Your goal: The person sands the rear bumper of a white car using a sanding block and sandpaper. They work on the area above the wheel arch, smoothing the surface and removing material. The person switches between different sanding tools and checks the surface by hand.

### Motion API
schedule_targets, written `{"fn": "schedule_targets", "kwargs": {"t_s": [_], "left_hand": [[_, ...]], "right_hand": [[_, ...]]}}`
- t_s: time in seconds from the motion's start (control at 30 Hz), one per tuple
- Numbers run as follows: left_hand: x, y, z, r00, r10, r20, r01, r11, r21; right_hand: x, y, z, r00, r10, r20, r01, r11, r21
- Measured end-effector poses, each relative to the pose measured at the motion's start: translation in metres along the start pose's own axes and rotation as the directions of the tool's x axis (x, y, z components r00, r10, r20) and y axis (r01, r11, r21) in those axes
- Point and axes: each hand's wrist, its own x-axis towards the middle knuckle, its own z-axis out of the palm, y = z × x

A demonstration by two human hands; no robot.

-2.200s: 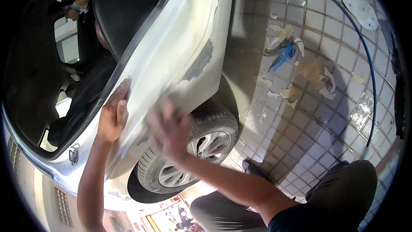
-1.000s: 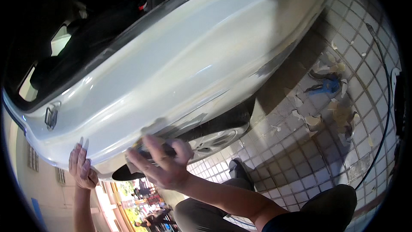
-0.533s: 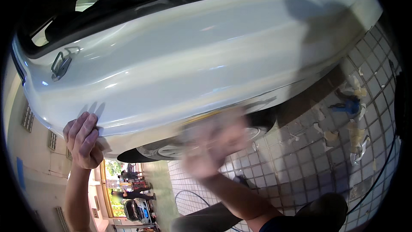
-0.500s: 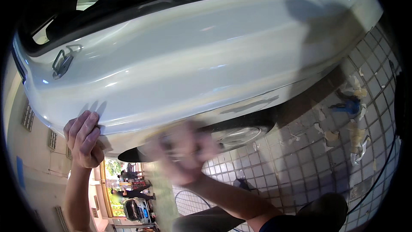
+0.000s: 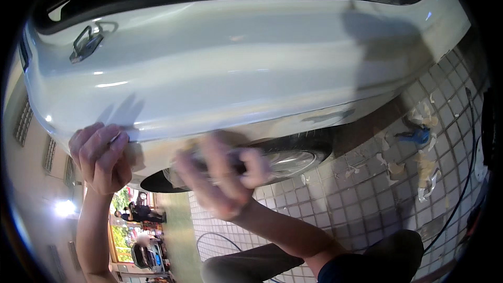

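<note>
A glossy white car panel (image 5: pixel 225 68) stretches across the view, with a metal loop fitting (image 5: pixel 86 44) near its left end. At its lower left edge, my left hand (image 5: pixel 102 160) is closed, fingers bent over the edge and touching the surface. My right hand (image 5: pixel 220 175) presses along the lower edge, right of the left hand. Its fingers are curled and smeared by motion, around a dark thing too blurred to name. Just right of it, a dull grey patch (image 5: pixel 327 117) marks the panel's lower edge.
Behind the right hand is a wheel (image 5: pixel 293 161). Torn paper scraps (image 5: pixel 427 173) and a blue object (image 5: pixel 416 135) lie on the tiled floor (image 5: pixel 361 194). A dark hose (image 5: pixel 461 209) runs along the right. People (image 5: pixel 139 213) and another car (image 5: pixel 149 256) appear in the background.
The view has shifted, so the panel sits differently in the picture. My right hand stays blurred at the lower edge; my left hand keeps its place on the panel.
</note>
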Motion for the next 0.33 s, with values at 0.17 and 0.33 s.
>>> {"fn": "schedule_targets", "kwargs": {"t_s": [0.17, 0.33], "left_hand": [[-0.012, 0.001, -0.005, 0.993, -0.114, -0.029, 0.114, 0.993, 0.007], [-0.008, 0.002, 0.003, 0.970, -0.199, -0.141, 0.198, 0.980, -0.025]], "right_hand": [[0.007, 0.085, -0.004, 0.976, -0.017, -0.217, 0.003, 0.998, -0.064], [0.026, 0.110, -0.033, 0.967, 0.150, -0.204, -0.195, 0.955, -0.223]]}}
